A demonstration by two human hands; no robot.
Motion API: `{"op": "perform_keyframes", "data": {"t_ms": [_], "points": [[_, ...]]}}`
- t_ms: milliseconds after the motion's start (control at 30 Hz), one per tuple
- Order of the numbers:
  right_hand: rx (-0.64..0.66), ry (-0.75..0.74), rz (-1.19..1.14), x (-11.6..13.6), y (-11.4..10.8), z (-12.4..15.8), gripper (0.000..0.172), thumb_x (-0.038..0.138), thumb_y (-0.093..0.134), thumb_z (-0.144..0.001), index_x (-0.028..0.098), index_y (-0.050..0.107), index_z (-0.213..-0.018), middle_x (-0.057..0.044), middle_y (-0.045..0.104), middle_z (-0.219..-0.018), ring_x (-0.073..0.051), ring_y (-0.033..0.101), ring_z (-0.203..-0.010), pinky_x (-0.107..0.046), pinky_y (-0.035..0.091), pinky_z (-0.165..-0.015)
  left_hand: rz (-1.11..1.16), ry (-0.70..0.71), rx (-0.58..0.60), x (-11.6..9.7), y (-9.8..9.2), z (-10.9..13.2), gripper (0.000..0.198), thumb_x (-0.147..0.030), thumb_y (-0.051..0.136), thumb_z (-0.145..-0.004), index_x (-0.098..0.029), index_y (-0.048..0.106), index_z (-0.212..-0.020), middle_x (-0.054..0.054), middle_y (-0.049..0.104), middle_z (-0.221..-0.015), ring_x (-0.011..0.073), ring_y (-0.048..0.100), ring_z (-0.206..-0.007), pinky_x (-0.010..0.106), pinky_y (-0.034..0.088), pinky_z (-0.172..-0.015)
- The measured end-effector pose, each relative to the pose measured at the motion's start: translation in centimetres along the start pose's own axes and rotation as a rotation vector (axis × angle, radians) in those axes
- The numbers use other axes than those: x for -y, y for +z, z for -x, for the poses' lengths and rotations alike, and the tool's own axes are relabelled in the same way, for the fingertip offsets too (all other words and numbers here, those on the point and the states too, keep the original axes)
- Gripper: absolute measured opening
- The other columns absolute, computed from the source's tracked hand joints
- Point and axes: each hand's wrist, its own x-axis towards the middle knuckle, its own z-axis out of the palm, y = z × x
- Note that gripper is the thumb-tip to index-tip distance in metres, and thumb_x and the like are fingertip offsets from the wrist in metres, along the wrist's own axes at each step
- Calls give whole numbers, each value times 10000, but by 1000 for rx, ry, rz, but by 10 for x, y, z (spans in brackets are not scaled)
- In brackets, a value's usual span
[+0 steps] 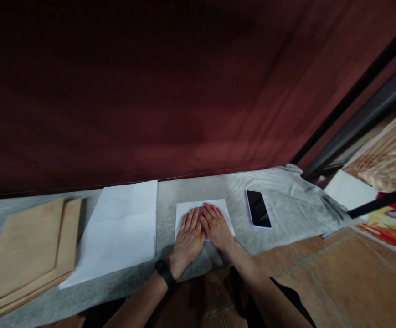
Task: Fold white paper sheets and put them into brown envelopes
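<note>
A small white rectangle of folded paper (181, 210) lies on the grey cloth in front of me. My left hand (190, 234) rests flat on its left half, fingers stretched forward. Beside it my right hand (216, 226) lies flat on the right half, its fingertips close to those of the left. The hands cover most of the paper; its top edge and corners show around them. Neither hand grips anything. On the left wrist is a black watch (165, 272).
Left of the hands lies a stack of white sheets (122, 228), then several brown envelopes (30, 243). A phone (258, 208) is to the right. All rest on a grey cloth (293, 205) before a dark red curtain (184, 114). Black bars (355, 95) and tiled floor (348, 278) are at right.
</note>
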Motion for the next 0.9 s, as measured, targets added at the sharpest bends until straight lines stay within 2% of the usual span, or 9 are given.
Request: {"op": "perform_keyframes", "data": {"t_ms": [100, 200, 400, 567, 767, 900], "points": [[36, -7, 104, 0, -2, -1, 447, 313, 373, -1035, 199, 468, -1456, -95, 428, -1532, -231, 339, -1440, -451, 273, -1182, -25, -25, 2, -2, 5, 1, 550, -214, 356, -940, -96, 391, -1477, 153, 389, -1550, 248, 261, -1481, 489, 241, -1207], [12, 21, 150, -5, -3, 0, 463, 341, 386, -1032, 228, 439, -1478, -87, 390, -1553, -252, 337, -1443, -463, 271, -1175, -29, -52, 9, -1, 6, 2, 550, -263, 352, -960, -84, 389, -1479, 153, 374, -1556, 248, 267, -1478, 478, 231, -1212], [-39, 110, 166, -14, -1, 0, 479, 361, 394, -1025, 215, 440, -1479, -101, 378, -1558, -280, 366, -1425, -462, 281, -1161, -41, -210, -11, -4, 2, 6, 597, -330, 376, -958, -64, 368, -1492, 181, 342, -1565, 277, 284, -1471, 472, 262, -1192], [-40, 121, 171, -18, 0, 0, 485, 358, 412, -1019, 201, 444, -1477, -114, 369, -1561, -280, 371, -1424, -455, 277, -1167, -62, -303, -23, -10, -5, 1, 585, -318, 380, -956, -54, 394, -1478, 214, 372, -1540, 324, 324, -1449, 527, 306, -1150], [-38, 108, 184, -17, 0, 0, 475, 336, 382, -1025, 213, 434, -1482, -101, 362, -1565, -277, 357, -1432, -468, 276, -1165, 14, -100, 14, -7, -5, -10, 519, -234, 376, -955, -159, 440, -1464, 92, 344, -1584, 269, 248, -1485, 496, 210, -1213], [-27, 102, 178, -18, 0, 0, 473, 290, 358, -1027, 191, 430, -1485, -112, 347, -1569, -276, 346, -1439, -464, 275, -1167, 11, -127, 17, -5, 2, -10, 510, -266, 384, -965, -175, 436, -1465, 97, 351, -1581, 266, 260, -1481, 503, 208, -1213]]}}
